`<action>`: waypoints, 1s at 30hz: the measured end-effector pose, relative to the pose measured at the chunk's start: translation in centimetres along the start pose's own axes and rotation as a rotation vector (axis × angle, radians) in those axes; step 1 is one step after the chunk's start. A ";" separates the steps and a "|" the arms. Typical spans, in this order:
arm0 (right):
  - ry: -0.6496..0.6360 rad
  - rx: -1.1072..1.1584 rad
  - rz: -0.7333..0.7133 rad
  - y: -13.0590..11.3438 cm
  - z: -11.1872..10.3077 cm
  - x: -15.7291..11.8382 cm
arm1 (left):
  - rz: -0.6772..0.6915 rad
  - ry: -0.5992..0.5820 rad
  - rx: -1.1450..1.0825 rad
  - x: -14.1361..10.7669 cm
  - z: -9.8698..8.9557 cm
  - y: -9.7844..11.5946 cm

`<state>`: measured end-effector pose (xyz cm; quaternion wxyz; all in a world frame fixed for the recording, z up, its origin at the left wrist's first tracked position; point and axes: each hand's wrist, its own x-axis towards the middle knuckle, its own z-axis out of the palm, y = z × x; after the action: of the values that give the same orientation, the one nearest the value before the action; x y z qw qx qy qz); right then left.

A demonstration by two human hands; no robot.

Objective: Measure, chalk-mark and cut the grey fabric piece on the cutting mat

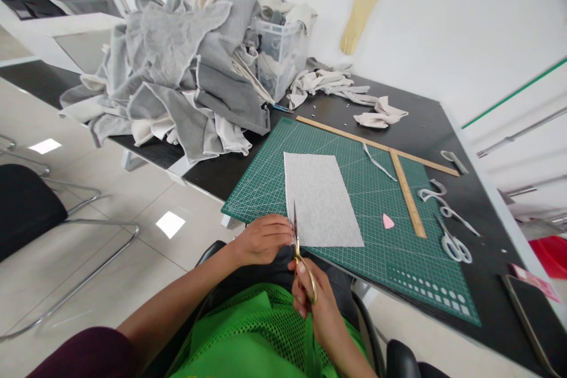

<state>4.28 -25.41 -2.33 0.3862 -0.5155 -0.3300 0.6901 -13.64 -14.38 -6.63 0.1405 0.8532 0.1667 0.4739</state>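
A light grey fabric rectangle [325, 201] lies on the green cutting mat [252, 189]. My right hand [310, 286] is closed round the gold handles of a pair of scissors [296, 230], whose blades point away from me over the fabric's near left corner. Just left of the blades, my left hand [268, 239] has its fingers pressed together at the fabric's left edge, palm side partly hidden.
A T-shaped wooden ruler [405, 195], a pink chalk piece [388, 221], white-handled scissors [456, 248] and fabric strips lie to the right. A phone [535, 322] rests at the far right. Grey cloths [177, 59] are heaped at the left beside a clear bin [277, 56].
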 end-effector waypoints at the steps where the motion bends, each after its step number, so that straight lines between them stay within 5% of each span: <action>1: 0.003 -0.003 0.002 0.0 0.0 0.0 | 0.000 -0.001 -0.002 0.0 0.0 0.0; 30: 0.023 -0.023 0.041 0.3 -0.1 -0.8 | 0.026 0.012 0.002 0.3 -0.1 0.1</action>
<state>4.44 -26.20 -2.25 0.3696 -0.5348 -0.3228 0.6879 -13.52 -14.33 -6.34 0.1324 0.8526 0.1570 0.4805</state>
